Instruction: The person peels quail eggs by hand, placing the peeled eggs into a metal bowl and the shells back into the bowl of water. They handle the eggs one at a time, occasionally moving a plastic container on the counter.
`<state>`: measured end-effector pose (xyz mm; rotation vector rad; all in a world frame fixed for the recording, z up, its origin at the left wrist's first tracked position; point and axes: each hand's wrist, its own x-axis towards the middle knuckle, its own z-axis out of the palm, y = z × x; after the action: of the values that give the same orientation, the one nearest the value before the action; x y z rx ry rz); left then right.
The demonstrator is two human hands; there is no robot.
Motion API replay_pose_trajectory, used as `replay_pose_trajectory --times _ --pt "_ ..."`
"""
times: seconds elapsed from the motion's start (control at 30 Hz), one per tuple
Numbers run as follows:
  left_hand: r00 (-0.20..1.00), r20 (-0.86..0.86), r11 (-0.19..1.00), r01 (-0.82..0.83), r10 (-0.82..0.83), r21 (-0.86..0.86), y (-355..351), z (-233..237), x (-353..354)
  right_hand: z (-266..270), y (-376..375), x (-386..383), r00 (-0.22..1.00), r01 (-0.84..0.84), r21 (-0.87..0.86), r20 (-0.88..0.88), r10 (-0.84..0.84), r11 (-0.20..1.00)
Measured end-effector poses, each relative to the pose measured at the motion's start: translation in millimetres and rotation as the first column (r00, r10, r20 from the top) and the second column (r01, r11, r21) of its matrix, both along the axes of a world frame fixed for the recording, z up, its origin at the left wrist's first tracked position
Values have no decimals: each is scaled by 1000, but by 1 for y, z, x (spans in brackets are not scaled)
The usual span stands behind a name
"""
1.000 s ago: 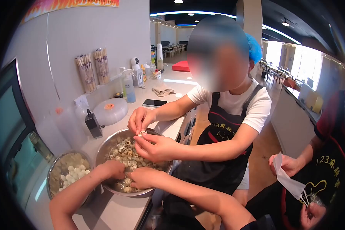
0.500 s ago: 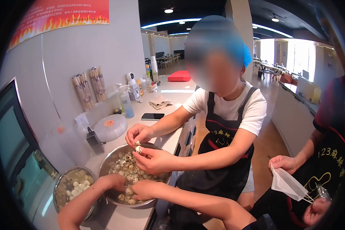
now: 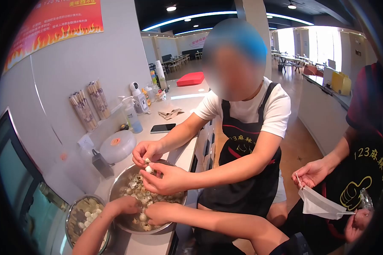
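Observation:
A steel bowl holds water and many speckled quail eggs with loose bits of shell. Over its near part are both my hands. My left hand is closed, fingers curled down and largely hidden. Close beside it, my right hand is closed, its fingertips at a pale quail egg. Left of this bowl, a second bowl contains peeled white eggs, partly covered by my left forearm. Across the bowl, a co-worker's hands hold a partly peeled quail egg.
On the counter stand a round plastic lid, a phone, a pump bottle, napkins and a red box. Chopstick bundles hang at the wall. At the right, another person holds a white mask.
The co-worker's egg shows more bare white. My hands stay in the bowl, with a pale egg now showing between them. The mask at the right has tilted, and the whole view has shifted slightly.

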<state>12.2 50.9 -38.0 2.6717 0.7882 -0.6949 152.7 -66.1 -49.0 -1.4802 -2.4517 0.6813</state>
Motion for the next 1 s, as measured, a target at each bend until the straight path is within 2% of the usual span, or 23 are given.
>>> replay_pose_trajectory --times 0.03,0.1,0.13,0.2,0.33,0.4,0.43,0.5,0.6,0.73,0.8,0.9,0.93,1.0 --pt "1000 -3 1000 4 -4 2 -1 -1 2 2 0 1 999 -18 4 29 18 1000" --pt "983 -182 996 -7 22 85 -6 -8 5 3 -1 0 998 -34 0 47 34 999" --pt "982 -190 997 -4 19 81 -9 -7 6 3 0 1 998 -39 -12 44 40 999" --pt "981 -141 984 -118 136 132 -14 2 8 2 3 -1 997 -42 -27 60 43 999" --pt "985 -62 983 -154 161 104 -5 -8 3 1 4 0 993 -59 -7 104 59 998" --pt "999 -20 993 48 -50 -112 -1 -7 -3 -5 6 -2 994 -60 34 91 56 998" --pt "999 -25 992 43 -47 -117 -1 -10 -6 -7 5 -4 995 -63 30 85 60 998" --pt "995 -95 998 25 -19 65 3 -12 -1 -4 5 -1 996 -51 13 73 50 999" --pt "996 -76 990 -26 37 137 -10 -8 4 -7 7 -2 998 -28 -8 53 28 1000" --pt "987 -149 993 -47 63 111 -14 -8 9 -4 7 -1 999 -17 -11 42 17 1000" --pt "986 -111 959 -93 127 268 -21 4 10 -4 6 -2 998 -8 2 67 8 1000" --pt "979 -205 974 42 4 222 -32 23 12 -3 6 -2 998 -8 -25 56 10 1000" --pt "977 -211 974 42 5 221 -31 18 8 -2 7 -2 996 -18 -31 84 21 999" --pt "991 -115 978 93 -72 187 -28 14 5 0 5 -2 997 -10 -19 74 11 1000"
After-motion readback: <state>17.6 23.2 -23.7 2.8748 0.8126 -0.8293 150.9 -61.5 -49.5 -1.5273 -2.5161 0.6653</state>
